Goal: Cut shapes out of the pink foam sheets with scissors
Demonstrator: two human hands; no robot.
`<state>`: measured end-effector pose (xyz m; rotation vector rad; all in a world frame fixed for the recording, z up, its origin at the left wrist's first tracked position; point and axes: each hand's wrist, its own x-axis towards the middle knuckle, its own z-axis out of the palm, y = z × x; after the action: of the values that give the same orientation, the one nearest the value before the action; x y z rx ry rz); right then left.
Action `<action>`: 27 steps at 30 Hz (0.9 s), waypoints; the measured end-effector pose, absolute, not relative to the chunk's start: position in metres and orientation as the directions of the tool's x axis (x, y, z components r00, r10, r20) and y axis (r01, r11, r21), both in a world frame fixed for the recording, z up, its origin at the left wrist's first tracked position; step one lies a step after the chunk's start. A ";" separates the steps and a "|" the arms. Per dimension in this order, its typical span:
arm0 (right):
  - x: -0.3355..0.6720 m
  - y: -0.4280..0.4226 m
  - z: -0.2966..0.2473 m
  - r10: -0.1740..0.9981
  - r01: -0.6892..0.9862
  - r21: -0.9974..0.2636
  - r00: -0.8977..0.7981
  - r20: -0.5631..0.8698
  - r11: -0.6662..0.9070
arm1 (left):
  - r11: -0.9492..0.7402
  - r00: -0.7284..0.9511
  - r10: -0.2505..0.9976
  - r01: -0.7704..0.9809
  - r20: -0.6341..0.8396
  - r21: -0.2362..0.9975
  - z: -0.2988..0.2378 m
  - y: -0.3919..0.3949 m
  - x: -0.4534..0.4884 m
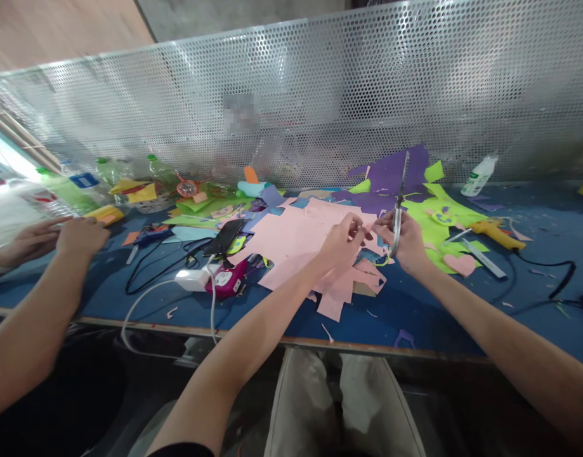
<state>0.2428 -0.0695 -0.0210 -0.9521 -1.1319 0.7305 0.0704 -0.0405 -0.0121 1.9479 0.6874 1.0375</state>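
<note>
My right hand is closed round the handles of a pair of scissors, whose blades point up and away over the purple sheet. My left hand pinches a small pink paper scrap just left of the scissors, fingers pressed together. Both hands hover over a large pink sheet and several pink offcuts on the blue table.
A co-worker's hands rest at the table's left end near green bottles. A phone, white charger and cables lie left of the pink sheet. Lime green sheets, a yellow glue gun, a ruler and a white bottle sit right. Perforated metal screen behind.
</note>
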 end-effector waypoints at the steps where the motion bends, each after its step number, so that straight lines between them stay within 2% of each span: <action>1: 0.242 -0.070 -0.021 0.872 -0.014 -0.906 0.277 0.403 0.423 | -0.526 0.521 0.747 0.083 0.413 0.847 -0.013 -0.040 0.071; 14: 0.246 -0.069 -0.024 0.847 -0.001 -0.880 0.269 0.458 0.476 | -0.650 0.548 0.664 0.086 0.509 0.755 -0.006 -0.036 0.065; 27: 0.245 -0.072 -0.022 0.853 0.009 -0.881 0.246 0.461 0.474 | -0.656 0.563 0.669 0.140 0.486 0.741 -0.004 -0.038 0.064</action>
<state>0.2455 -0.0718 -0.0219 -0.9159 -1.1897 0.7015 0.0643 -0.0383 -0.0040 2.1388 0.6454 1.0371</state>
